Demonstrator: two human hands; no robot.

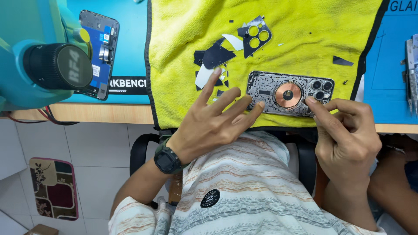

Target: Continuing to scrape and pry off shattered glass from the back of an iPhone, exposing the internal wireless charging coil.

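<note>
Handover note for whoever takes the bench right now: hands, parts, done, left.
Left hand: open, fingertips steadying the left end of the phone.
Right hand: index finger and thumb pinching at the phone's lower right edge, by the camera lenses. Whether they hold anything, I cannot tell.
Phone lies back-up on the yellow towel, copper coil exposed.
Done: back glass is off; dark shards and camera frame piece lie above the phone.
Left: residue looks to remain on the back; shards uncleared.
</note>
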